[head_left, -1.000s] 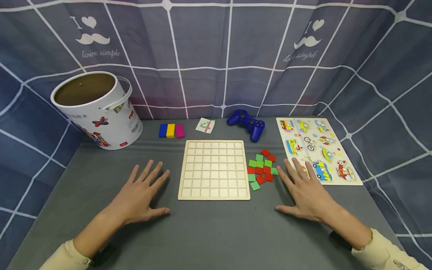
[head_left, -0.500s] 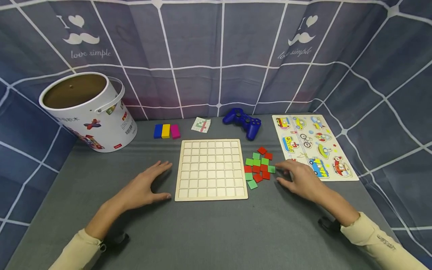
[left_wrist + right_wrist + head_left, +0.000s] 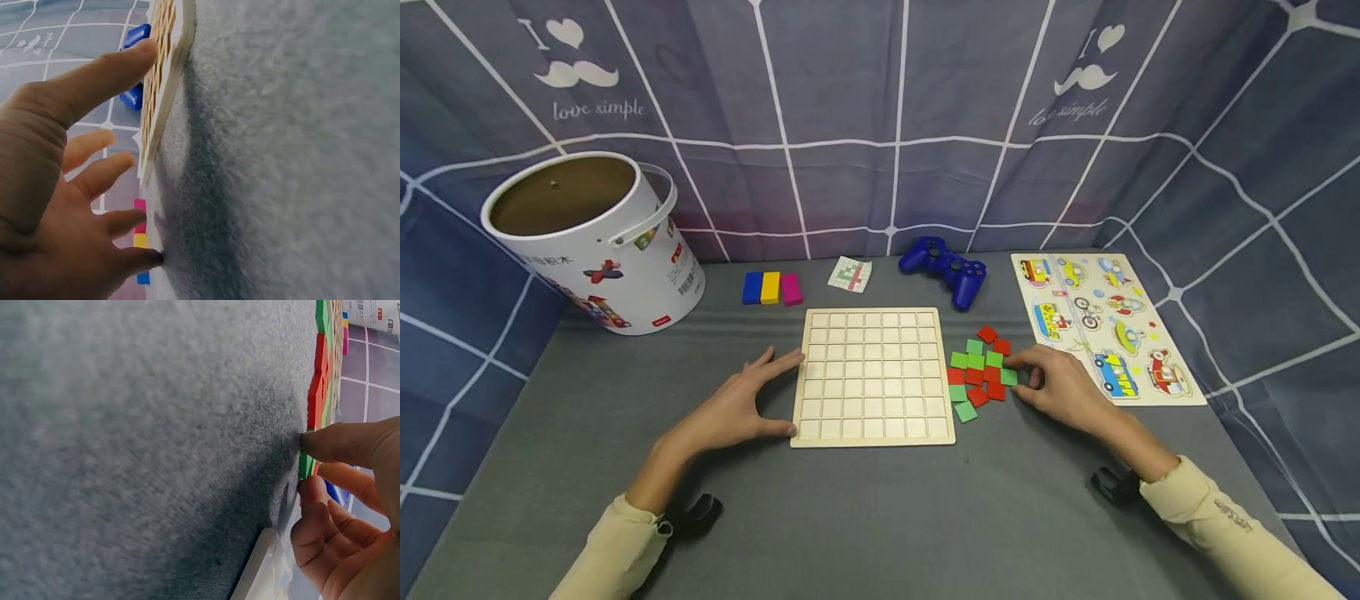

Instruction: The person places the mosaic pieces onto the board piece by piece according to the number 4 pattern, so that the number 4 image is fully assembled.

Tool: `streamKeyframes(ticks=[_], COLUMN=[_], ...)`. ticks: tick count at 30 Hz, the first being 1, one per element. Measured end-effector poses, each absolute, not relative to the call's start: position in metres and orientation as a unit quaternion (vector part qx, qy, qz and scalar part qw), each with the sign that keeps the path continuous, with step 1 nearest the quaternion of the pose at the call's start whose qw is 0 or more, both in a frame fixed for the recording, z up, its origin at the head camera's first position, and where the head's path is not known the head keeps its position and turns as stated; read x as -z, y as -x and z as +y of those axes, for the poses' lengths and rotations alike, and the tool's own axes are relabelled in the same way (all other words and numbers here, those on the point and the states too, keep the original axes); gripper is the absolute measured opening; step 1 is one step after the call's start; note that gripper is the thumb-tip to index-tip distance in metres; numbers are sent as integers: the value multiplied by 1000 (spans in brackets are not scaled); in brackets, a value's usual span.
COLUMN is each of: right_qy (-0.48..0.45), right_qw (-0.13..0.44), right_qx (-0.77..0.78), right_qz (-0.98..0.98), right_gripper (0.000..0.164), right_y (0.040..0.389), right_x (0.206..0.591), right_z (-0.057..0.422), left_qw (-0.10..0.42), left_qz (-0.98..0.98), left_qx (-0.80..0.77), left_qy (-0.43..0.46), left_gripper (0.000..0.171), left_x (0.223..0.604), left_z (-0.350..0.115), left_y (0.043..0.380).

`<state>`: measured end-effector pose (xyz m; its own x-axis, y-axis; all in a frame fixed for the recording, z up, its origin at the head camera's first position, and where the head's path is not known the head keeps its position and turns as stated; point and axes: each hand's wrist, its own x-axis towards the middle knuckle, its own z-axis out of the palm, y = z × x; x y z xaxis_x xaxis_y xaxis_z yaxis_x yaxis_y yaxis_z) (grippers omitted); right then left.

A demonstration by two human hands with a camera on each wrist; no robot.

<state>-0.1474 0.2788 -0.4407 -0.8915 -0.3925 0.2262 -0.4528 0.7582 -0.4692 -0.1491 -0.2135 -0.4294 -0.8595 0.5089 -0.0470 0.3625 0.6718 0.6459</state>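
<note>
Pinching the rightmost green tile between thumb and index finger, the right hand reaches in at the edge of a loose group just right of the gridded wooden board; its other fingers are curled in. The left hand is spread, thumb and index finger well apart, both at the board's left edge, the thumb by the near corner; whether they press on the wood cannot be told. Seven green tiles, the pinched one included, and seven red tiles make up the group, and the board has seven rows of seven squares. Behind it lie three blocks, blue, yellow and magenta, one patterned card and one blue game controller. One puzzle board with vehicle pictures lies at right; one white bucket stands at left. The curtain reads "love simple" twice, each below an "I", a heart and a moustache. The bucket bears a barcode, dark characters and red labels too small to read; print on the right sleeve is blurred.
</note>
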Motion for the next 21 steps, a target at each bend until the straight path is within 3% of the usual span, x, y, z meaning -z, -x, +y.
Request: streamKeyframes(ticks=[7, 21], right_qy=[-218, -231], right_qw=[47, 83], right_qx=[-259, -259], right_qz=[-940, -934], right_gripper=[30, 31], right_y=[149, 152], right_x=[441, 432], right_z=[278, 274], left_qw=[123, 126], left_qz=[905, 902], left_qx=[-316, -313], left_qy=[-255, -269], left_gripper=[103, 96], left_x=[434, 441], left_z=[-211, -217], left_y=[156, 158])
